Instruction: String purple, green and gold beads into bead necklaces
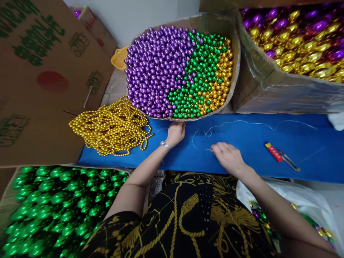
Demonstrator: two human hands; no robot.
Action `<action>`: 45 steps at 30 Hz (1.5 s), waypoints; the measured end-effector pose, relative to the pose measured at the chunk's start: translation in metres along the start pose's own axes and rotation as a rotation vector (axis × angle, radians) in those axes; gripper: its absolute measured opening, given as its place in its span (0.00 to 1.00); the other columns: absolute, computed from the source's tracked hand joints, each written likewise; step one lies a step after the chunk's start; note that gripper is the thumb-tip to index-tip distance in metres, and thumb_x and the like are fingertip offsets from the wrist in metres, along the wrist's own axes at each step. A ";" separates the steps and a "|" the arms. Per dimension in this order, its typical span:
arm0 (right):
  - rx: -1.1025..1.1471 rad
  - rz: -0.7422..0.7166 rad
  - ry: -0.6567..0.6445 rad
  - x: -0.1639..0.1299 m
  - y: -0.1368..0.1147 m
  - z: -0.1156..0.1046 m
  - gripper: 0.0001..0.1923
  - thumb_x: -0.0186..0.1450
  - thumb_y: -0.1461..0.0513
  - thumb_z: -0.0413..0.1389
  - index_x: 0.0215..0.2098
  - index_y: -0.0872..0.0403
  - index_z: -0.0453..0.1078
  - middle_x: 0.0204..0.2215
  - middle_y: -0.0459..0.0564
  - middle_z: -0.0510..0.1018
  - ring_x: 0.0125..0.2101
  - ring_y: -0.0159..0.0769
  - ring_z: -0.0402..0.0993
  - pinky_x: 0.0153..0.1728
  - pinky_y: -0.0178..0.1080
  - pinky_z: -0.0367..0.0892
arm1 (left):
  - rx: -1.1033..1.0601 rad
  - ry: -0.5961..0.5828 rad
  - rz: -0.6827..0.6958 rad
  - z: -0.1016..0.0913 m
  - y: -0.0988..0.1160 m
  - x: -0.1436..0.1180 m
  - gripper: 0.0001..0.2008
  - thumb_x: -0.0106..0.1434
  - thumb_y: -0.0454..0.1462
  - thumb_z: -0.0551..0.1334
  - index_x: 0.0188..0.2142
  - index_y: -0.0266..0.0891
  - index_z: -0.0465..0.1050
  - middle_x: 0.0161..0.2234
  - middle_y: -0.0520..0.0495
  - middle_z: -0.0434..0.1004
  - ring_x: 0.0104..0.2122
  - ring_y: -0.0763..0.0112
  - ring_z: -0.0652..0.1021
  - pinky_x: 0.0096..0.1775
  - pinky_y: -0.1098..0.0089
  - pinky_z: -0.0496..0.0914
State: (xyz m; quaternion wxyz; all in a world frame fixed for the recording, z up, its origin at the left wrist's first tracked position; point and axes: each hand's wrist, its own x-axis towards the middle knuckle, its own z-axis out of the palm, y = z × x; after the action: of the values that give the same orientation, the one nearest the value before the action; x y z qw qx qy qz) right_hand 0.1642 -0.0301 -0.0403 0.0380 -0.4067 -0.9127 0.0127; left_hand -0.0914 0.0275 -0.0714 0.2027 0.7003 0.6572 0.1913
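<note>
My right hand (228,156) is closed in a pinch on a thin pale thread (249,123), which loops away over the blue cloth to the right. My left hand (176,132), wearing a watch on the wrist, is closed with its fingers curled at the near edge of a box (236,64). What it holds is hidden, though a bit of thread shows on its left side. Purple beads (158,68), green beads (201,71) and gold beads (224,77) fill the box just beyond my hands.
Gold bead strands (113,125) lie in a heap at the left. A small cutter knife (288,159) and a red packet (274,152) rest on the blue cloth (242,136). Boxes of large green beads (59,211) and gold-purple beads (303,46) stand around; a white bag (317,204) hangs below.
</note>
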 end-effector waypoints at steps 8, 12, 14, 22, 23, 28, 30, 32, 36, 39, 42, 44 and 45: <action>0.234 -0.155 0.021 0.045 -0.004 -0.026 0.19 0.73 0.62 0.41 0.45 0.50 0.73 0.53 0.51 0.75 0.39 0.36 0.72 0.38 0.39 0.67 | -0.852 -0.415 0.154 -0.022 0.040 -0.032 0.17 0.66 0.49 0.58 0.34 0.36 0.67 0.33 0.46 0.76 0.32 0.71 0.75 0.37 0.69 0.69; 0.281 -0.204 0.033 0.049 0.008 -0.023 0.19 0.72 0.64 0.40 0.42 0.51 0.74 0.38 0.52 0.78 0.36 0.34 0.73 0.36 0.36 0.69 | -1.054 -0.537 0.065 -0.025 0.048 -0.038 0.17 0.67 0.49 0.58 0.35 0.37 0.66 0.27 0.49 0.74 0.28 0.73 0.74 0.36 0.69 0.69; 0.316 -0.155 0.055 0.046 0.014 -0.024 0.18 0.72 0.64 0.41 0.45 0.51 0.74 0.34 0.51 0.78 0.36 0.34 0.73 0.37 0.35 0.70 | -0.991 -0.533 0.056 -0.031 0.048 -0.038 0.17 0.68 0.49 0.56 0.36 0.36 0.68 0.24 0.52 0.70 0.24 0.76 0.71 0.31 0.72 0.66; 1.357 0.234 -0.270 0.025 0.007 -0.021 0.19 0.67 0.50 0.53 0.48 0.52 0.74 0.26 0.47 0.78 0.22 0.31 0.75 0.25 0.35 0.72 | -0.581 -0.051 0.184 -0.040 0.042 -0.037 0.12 0.66 0.44 0.61 0.36 0.37 0.73 0.30 0.49 0.76 0.28 0.76 0.71 0.31 0.73 0.64; 1.504 0.294 -0.254 0.025 0.002 -0.019 0.23 0.66 0.49 0.54 0.52 0.52 0.72 0.26 0.47 0.78 0.21 0.31 0.74 0.24 0.35 0.71 | -0.628 -0.025 0.158 -0.036 0.043 -0.038 0.13 0.65 0.45 0.62 0.36 0.37 0.73 0.29 0.49 0.75 0.26 0.77 0.71 0.30 0.74 0.64; 1.307 0.374 0.023 0.035 -0.019 -0.013 0.26 0.66 0.52 0.53 0.61 0.51 0.65 0.29 0.47 0.79 0.26 0.33 0.77 0.30 0.37 0.73 | -0.838 -0.042 0.089 -0.011 0.053 -0.047 0.14 0.64 0.46 0.62 0.38 0.36 0.75 0.34 0.47 0.77 0.30 0.75 0.72 0.33 0.72 0.67; 0.956 0.306 0.081 0.038 -0.022 -0.013 0.23 0.67 0.56 0.50 0.58 0.52 0.66 0.34 0.51 0.81 0.33 0.38 0.79 0.36 0.40 0.73 | -0.957 -0.102 0.014 -0.004 0.056 -0.048 0.16 0.61 0.47 0.65 0.37 0.35 0.75 0.33 0.47 0.77 0.30 0.75 0.73 0.35 0.71 0.68; 0.716 0.251 0.086 0.038 -0.023 -0.012 0.21 0.67 0.59 0.48 0.56 0.53 0.66 0.36 0.53 0.81 0.34 0.41 0.80 0.37 0.41 0.72 | -1.062 -0.136 -0.069 0.001 0.058 -0.047 0.18 0.57 0.48 0.68 0.34 0.34 0.75 0.30 0.48 0.77 0.29 0.75 0.73 0.34 0.72 0.68; 0.731 0.261 0.067 0.030 -0.019 -0.014 0.15 0.69 0.57 0.49 0.52 0.52 0.61 0.30 0.49 0.80 0.28 0.37 0.79 0.30 0.37 0.71 | -1.149 -0.153 -0.133 -0.002 0.058 -0.045 0.17 0.56 0.47 0.69 0.32 0.34 0.74 0.28 0.50 0.75 0.28 0.77 0.72 0.34 0.73 0.65; 0.721 0.224 0.197 0.027 -0.010 -0.014 0.10 0.71 0.57 0.48 0.48 0.51 0.60 0.36 0.51 0.81 0.34 0.37 0.81 0.34 0.37 0.73 | -1.155 -0.227 -0.107 -0.011 0.055 -0.044 0.16 0.58 0.46 0.68 0.33 0.33 0.74 0.29 0.49 0.76 0.29 0.77 0.72 0.34 0.73 0.65; 0.586 0.071 0.320 0.033 -0.001 -0.012 0.08 0.71 0.60 0.48 0.48 0.51 0.63 0.38 0.52 0.80 0.37 0.37 0.80 0.37 0.39 0.74 | -1.094 -0.333 -0.076 -0.017 0.053 -0.043 0.16 0.59 0.46 0.67 0.33 0.33 0.75 0.30 0.47 0.77 0.29 0.77 0.72 0.35 0.72 0.64; 0.525 -0.038 0.366 0.040 0.002 -0.010 0.09 0.72 0.61 0.48 0.49 0.51 0.65 0.38 0.50 0.81 0.36 0.35 0.80 0.37 0.38 0.75 | -1.094 -0.417 -0.094 -0.017 0.053 -0.044 0.16 0.58 0.46 0.68 0.31 0.33 0.75 0.29 0.48 0.77 0.29 0.76 0.72 0.35 0.72 0.65; 0.503 -0.082 0.390 0.042 0.003 -0.010 0.09 0.72 0.62 0.48 0.49 0.51 0.65 0.37 0.50 0.81 0.35 0.34 0.80 0.37 0.37 0.75 | -1.112 -0.452 -0.110 -0.017 0.054 -0.044 0.16 0.57 0.46 0.69 0.31 0.33 0.74 0.28 0.48 0.76 0.28 0.76 0.72 0.35 0.72 0.65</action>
State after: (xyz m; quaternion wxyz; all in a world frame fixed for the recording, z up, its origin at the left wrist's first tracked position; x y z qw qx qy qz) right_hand 0.1388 0.0030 -0.0284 0.3120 -0.3422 -0.8721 0.1584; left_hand -0.0573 -0.0189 -0.0285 0.6826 0.4777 0.4346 0.3420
